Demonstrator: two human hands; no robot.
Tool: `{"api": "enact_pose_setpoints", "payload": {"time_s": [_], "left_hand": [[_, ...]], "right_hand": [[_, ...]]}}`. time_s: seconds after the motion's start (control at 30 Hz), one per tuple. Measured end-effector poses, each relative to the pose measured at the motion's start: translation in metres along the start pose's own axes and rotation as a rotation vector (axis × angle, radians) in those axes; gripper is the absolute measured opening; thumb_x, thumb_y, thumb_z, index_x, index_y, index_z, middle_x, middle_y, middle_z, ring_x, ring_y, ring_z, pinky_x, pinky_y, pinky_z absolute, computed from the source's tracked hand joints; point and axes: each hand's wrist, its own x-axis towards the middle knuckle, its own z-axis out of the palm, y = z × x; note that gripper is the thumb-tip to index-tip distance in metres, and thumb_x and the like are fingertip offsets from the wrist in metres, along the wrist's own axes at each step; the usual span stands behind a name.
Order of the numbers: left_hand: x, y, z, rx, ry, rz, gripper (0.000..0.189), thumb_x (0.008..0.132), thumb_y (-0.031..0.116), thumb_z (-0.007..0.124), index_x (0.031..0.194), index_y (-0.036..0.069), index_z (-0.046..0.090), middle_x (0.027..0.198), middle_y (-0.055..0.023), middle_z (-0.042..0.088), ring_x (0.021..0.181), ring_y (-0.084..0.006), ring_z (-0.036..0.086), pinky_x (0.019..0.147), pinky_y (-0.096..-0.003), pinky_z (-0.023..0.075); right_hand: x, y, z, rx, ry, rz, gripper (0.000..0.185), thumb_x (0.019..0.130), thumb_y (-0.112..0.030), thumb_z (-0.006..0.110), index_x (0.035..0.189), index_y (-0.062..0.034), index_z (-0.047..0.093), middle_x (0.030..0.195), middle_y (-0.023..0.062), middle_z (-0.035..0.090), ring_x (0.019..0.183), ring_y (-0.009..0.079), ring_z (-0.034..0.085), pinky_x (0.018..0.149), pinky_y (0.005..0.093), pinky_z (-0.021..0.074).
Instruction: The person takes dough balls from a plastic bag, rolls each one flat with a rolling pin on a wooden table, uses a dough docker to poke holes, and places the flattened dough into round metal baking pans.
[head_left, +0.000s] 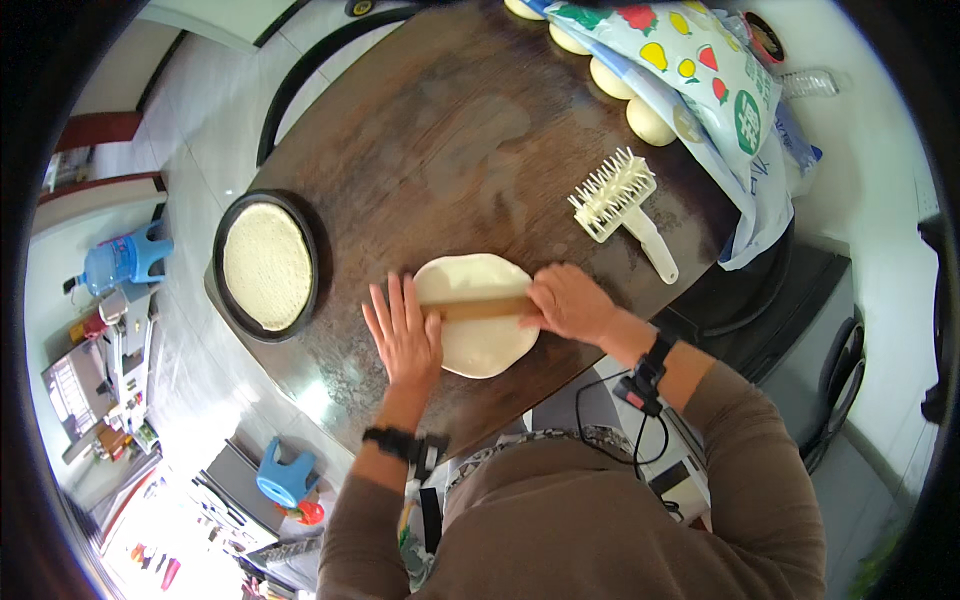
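A wooden rolling pin (480, 308) lies across a flat round sheet of dough (487, 349) on the dark wooden table. My left hand (405, 334) rests flat with its fingers extended over the pin's left end; the palm hides that end. My right hand (566, 304) is curled around the pin's right end. To the left, a black round pan (315, 262) holds a flat dough round (268, 266) with small holes all over. A white spiked dough docker (616, 196) lies to the upper right of the sheet, its handle pointing towards the table's right edge.
Several dough balls (650, 121) sit at the table's upper right, partly under printed plastic bags (720, 82). The wooden table (420, 172) has its near edge just before my body. A black curved chair back (300, 79) stands beyond its left edge. A cable hangs near my right wrist.
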Motion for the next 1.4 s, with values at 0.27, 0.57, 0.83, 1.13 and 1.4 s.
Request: {"api": "enact_pose_setpoints", "payload": {"time_s": [0.27,0.57,0.83,1.13,1.4], "left_hand": [[0.135,-0.005,0.006,0.144,0.156,-0.043,0.057,0.101,0.040,0.029,0.147,0.008,0.033,0.156,-0.0144,0.024,0.144,-0.0349,0.017,0.115,-0.0552,0.0095],[0.064,0.001,-0.013,0.012,0.023,-0.134,0.059,0.100,0.040,0.032,0.146,0.004,0.033,0.153,-0.0203,0.026,0.142,-0.0375,0.021,0.115,-0.0541,0.0124],[0.048,-0.007,-0.001,-0.030,0.236,-0.150,0.065,0.099,0.040,0.037,0.148,-0.002,0.024,0.155,-0.0218,0.020,0.145,-0.0375,0.013,0.116,-0.0523,0.0090],[-0.036,0.006,0.014,0.024,0.077,-0.073,0.062,0.098,0.038,0.034,0.146,-0.001,0.029,0.154,-0.0182,0.026,0.144,-0.0351,0.019,0.116,-0.0517,0.0122],[-0.144,0.020,0.024,-0.071,0.058,0.009,0.062,0.089,0.026,0.055,0.143,0.001,0.035,0.149,-0.0155,0.034,0.142,-0.0373,0.023,0.115,-0.0550,0.0147]], "right_hand": [[0.059,0.047,-0.015,-0.230,-0.015,-0.039,0.047,0.080,-0.049,0.064,0.096,-0.0087,0.046,0.089,0.0087,0.048,0.081,0.0267,0.050,0.073,0.0388,0.0413],[0.047,0.018,-0.024,-0.124,-0.087,-0.140,0.037,0.078,-0.042,0.066,0.087,-0.0104,0.049,0.084,0.0055,0.050,0.081,0.0232,0.051,0.073,0.0333,0.0411],[0.066,0.017,-0.014,-0.002,0.198,0.219,0.026,0.089,-0.027,0.062,0.097,-0.0036,0.052,0.101,0.0151,0.054,0.097,0.0361,0.053,0.084,0.0465,0.0424],[-0.023,-0.043,0.022,-0.283,0.020,0.331,0.057,0.097,-0.034,0.042,0.140,0.0033,0.037,0.146,0.0252,0.035,0.135,0.0412,0.033,0.110,0.0525,0.0262],[-0.098,-0.115,0.031,-0.217,0.038,0.287,0.058,0.086,-0.023,0.061,0.135,0.0018,0.042,0.136,0.0220,0.045,0.128,0.0389,0.040,0.108,0.0500,0.0316]]}}
